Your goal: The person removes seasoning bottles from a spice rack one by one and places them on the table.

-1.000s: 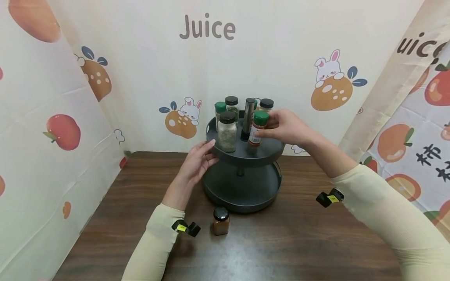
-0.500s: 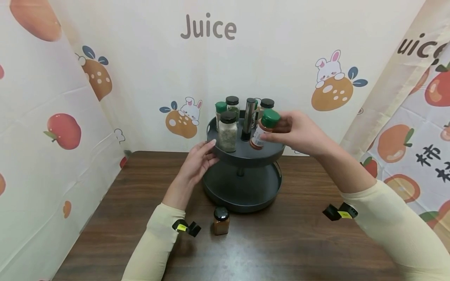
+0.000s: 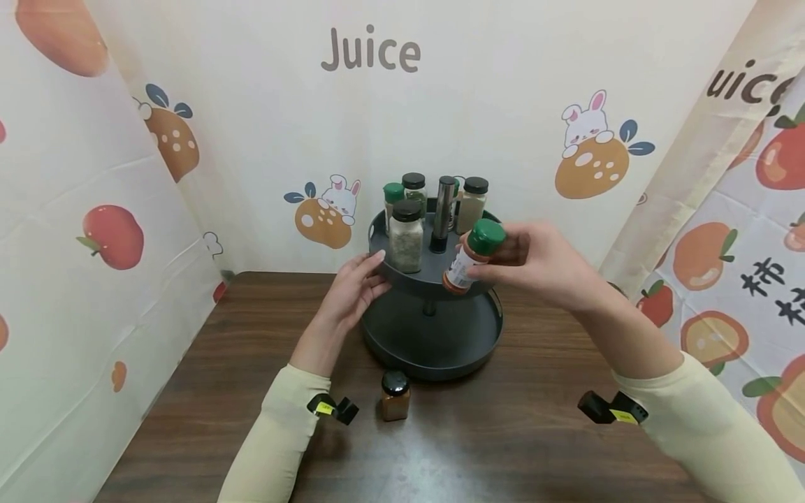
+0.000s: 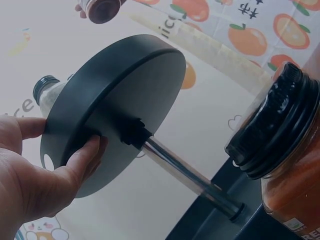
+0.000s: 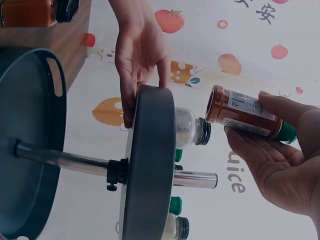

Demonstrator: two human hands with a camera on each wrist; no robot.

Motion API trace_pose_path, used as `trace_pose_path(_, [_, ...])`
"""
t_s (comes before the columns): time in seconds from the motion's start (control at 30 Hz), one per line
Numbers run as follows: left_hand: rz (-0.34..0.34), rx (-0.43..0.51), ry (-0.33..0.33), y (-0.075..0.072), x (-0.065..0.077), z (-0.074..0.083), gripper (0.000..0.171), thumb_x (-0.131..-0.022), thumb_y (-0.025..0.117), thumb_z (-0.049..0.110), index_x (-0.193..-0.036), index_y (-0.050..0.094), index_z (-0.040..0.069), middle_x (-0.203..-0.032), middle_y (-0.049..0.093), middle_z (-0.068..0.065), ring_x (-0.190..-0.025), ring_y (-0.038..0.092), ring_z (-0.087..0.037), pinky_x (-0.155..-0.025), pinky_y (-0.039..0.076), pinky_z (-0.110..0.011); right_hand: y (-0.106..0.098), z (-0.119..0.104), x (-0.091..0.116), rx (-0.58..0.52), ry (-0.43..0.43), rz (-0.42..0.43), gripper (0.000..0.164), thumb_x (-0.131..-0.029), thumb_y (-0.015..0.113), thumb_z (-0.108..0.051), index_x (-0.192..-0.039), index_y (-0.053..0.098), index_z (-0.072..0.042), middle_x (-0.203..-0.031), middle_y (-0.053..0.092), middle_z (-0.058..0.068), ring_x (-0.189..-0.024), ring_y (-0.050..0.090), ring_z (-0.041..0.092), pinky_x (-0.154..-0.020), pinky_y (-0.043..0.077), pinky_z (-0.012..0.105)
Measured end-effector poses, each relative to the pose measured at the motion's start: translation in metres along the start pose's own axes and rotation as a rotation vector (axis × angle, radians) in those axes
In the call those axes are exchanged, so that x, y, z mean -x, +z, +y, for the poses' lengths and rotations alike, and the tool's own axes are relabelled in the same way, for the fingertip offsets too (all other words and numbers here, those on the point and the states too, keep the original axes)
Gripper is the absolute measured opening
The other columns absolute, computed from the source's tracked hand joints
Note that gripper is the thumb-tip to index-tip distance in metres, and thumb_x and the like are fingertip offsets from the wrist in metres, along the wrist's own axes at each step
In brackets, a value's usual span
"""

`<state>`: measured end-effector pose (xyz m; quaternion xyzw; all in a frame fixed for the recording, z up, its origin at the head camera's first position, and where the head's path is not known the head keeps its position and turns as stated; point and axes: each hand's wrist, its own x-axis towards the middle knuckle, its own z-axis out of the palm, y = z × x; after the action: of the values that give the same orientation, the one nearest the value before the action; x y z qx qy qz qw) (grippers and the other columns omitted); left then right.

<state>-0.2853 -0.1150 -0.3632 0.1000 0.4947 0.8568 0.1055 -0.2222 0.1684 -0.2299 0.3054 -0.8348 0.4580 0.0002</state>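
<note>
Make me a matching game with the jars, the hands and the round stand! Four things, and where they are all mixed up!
Things:
1. Tilted green-capped bottle
2. Orange-brown jar
3. Left hand
4. Metal post

Places:
A. Gripping the edge of the upper tray
B. Standing on the wooden table
C. Rising from the lower tray
D. Held in the right hand

Right pairs: 1-D, 2-B, 3-A, 4-C
</note>
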Motion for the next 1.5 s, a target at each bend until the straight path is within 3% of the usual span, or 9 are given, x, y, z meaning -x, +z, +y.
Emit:
trace_pose_path(0.33, [-0.016, -0.004, 0.01, 0.0, 0.0, -0.001, 0.056, -0.102, 0.055, 0.023, -0.145, 0.031, -0.005, -0.128, 0.05, -0.018, -0.111, 0.059, -0.026, -0.101, 0.043, -0.043, 0.009, 0.004, 0.016, -0.044, -0.008, -0.005, 0.041, -0.079, 0.083, -0.013, -0.117, 0.07, -0.008, -0.105, 0.076, 0.006, -0.094, 0.071, 0.018, -0.083, 0.059, 0.024])
trace_pose_path(0.53, [-0.001, -0.007, 0.009, 0.0, -0.001, -0.002, 0.056, -0.101, 0.055, 0.024, -0.144, 0.033, -0.005, -0.127, 0.051, -0.017, -0.11, 0.059, -0.025, -0.1, 0.046, -0.041, 0.017, 0.009, 0.028, -0.086, -0.046, -0.015, 0.042, -0.08, 0.081, -0.009, -0.12, 0.068, -0.007, -0.113, 0.072, 0.006, -0.095, 0.07, 0.021, -0.084, 0.059, 0.026])
trace_pose_path(0.93, [-0.006, -0.018, 0.009, 0.0, 0.0, -0.001, 0.056, -0.102, 0.055, 0.023, -0.145, 0.031, -0.005, -0.127, 0.05, -0.017, -0.109, 0.059, -0.026, -0.101, 0.044, -0.043, 0.038, 0.022, 0.05, -0.172, -0.033, 0.013, 0.04, -0.081, 0.08, -0.007, -0.12, 0.069, -0.012, -0.121, 0.07, 0.004, -0.095, 0.069, 0.023, -0.082, 0.06, 0.03])
trace_pose_path(1.2, [0.003, -0.003, 0.012, 0.001, -0.001, 0.0, 0.057, -0.102, 0.054, 0.023, -0.144, 0.03, -0.008, -0.122, 0.053, -0.016, -0.108, 0.06, -0.023, -0.087, 0.057, -0.029, 0.05, 0.032, 0.063, -0.189, -0.019, 0.043, 0.04, -0.081, 0.08, -0.007, -0.119, 0.069, -0.014, -0.12, 0.07, 0.003, -0.092, 0.068, 0.023, -0.078, 0.061, 0.029])
trace_pose_path(1.5, [-0.001, 0.02, 0.008, 0.001, -0.002, -0.001, 0.055, -0.102, 0.054, 0.022, -0.142, 0.031, -0.007, -0.12, 0.053, -0.015, -0.104, 0.061, -0.021, -0.083, 0.059, -0.026, 0.059, 0.042, 0.073, -0.222, 0.01, 0.069, 0.038, -0.083, 0.079, -0.008, -0.119, 0.069, -0.013, -0.12, 0.07, 0.003, -0.097, 0.068, 0.024, -0.079, 0.061, 0.028])
